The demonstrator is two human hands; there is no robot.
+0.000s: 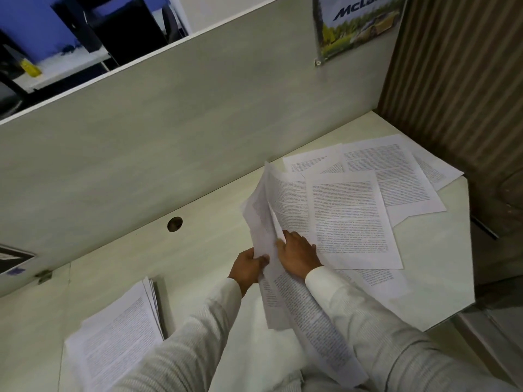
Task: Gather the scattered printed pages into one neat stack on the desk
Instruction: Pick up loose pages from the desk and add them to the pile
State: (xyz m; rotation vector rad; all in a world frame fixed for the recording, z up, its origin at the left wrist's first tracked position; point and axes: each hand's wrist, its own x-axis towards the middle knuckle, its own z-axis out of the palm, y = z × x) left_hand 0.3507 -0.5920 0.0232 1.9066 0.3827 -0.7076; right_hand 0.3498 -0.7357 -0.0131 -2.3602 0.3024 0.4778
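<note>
Well left of the hands, near the person's left sleeve (181, 343), a stack of pages (119, 323) sits on the desk (147, 256), its edges a bit fanned. The left hand (249, 265) is closed around a few lifted sheets (261, 219), thumb pinching them so they stand up and curl. Just beside it, touching those same sheets, the right hand (298, 251) lies mostly open, fingers spread and pressing flat on a page. Beyond and right of the right hand, loose pages (368, 188) overlap one another across the desk corner. A poster (359, 24) hangs on the partition above.
</note>
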